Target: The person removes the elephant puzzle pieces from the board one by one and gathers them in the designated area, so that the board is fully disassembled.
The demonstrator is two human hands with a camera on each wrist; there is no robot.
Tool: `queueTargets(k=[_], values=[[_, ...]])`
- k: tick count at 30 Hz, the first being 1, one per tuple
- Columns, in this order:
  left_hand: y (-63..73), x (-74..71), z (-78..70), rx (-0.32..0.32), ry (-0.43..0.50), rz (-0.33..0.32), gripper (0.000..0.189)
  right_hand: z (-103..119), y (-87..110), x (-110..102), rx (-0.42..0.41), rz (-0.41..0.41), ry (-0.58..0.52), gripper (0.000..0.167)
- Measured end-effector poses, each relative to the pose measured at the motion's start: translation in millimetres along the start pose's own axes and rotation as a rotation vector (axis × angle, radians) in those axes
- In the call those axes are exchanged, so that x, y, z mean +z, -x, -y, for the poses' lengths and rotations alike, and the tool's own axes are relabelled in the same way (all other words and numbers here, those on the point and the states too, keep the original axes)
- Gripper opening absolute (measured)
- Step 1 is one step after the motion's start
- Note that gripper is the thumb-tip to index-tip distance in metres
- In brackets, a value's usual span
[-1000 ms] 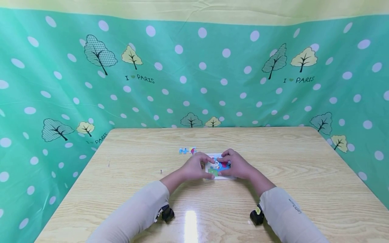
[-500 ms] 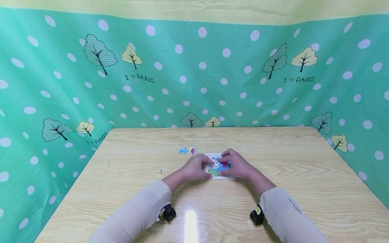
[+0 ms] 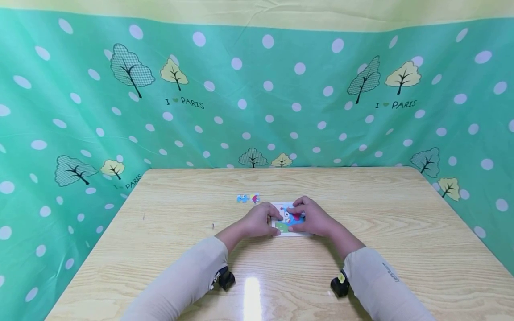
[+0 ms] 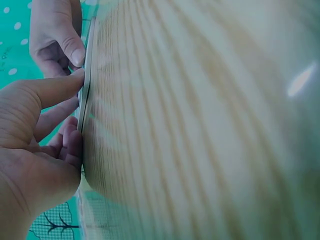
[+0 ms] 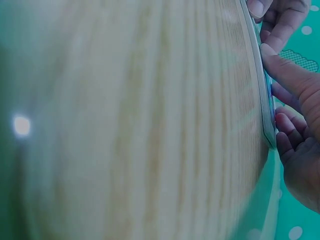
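Observation:
A small flat jigsaw puzzle board (image 3: 297, 234) with a pale border lies near the middle of the table. Its visible picture has a blue cartoon figure (image 3: 287, 216) with red parts above a green patch (image 3: 281, 228). From the left, my left hand (image 3: 258, 220) rests its thumb at the board's near edge and its fingers on the left side. My right hand (image 3: 315, 218) presses the picture's right part with spread thumb and fingertips. Both wrist views show the thumbs along the board's thin edge. Whether either hand pinches a single piece is hidden.
Loose blue (image 3: 242, 198) and multicoloured (image 3: 254, 198) puzzle pieces lie behind my left hand. A tiny dark mark or scrap (image 3: 213, 226) is left of that hand. A green dotted curtain (image 3: 257, 98) stands behind the wooden table (image 3: 381, 200).
My left forearm has shifted slightly right, and the left fingers have moved a little over the board's left side. The right hand, the board and the loose pieces stay put.

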State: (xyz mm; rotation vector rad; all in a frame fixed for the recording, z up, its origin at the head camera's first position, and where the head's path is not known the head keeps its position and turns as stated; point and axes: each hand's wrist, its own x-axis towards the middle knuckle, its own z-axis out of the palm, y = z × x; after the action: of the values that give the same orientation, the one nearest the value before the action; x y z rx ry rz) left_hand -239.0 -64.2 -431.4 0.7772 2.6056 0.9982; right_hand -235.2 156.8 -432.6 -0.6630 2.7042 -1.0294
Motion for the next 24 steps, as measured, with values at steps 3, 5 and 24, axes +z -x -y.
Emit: queueTargets(k=[3, 5, 24], values=[[-0.5, 0.5, 0.4, 0.008, -0.001, 0.000, 0.035, -0.2, 1.0, -0.8, -0.003, 0.000, -0.004, 0.057], [-0.7, 0.9, 0.9, 0.010, 0.002, 0.000, 0.037, 0.0, 1.7, -1.4, -0.003, 0.004, -0.008, 0.057], [0.6, 0.6, 1.3, -0.017, 0.020, -0.018, 0.033, -0.7, 3.6, -4.9, 0.036, 0.031, -0.009, 0.048]])
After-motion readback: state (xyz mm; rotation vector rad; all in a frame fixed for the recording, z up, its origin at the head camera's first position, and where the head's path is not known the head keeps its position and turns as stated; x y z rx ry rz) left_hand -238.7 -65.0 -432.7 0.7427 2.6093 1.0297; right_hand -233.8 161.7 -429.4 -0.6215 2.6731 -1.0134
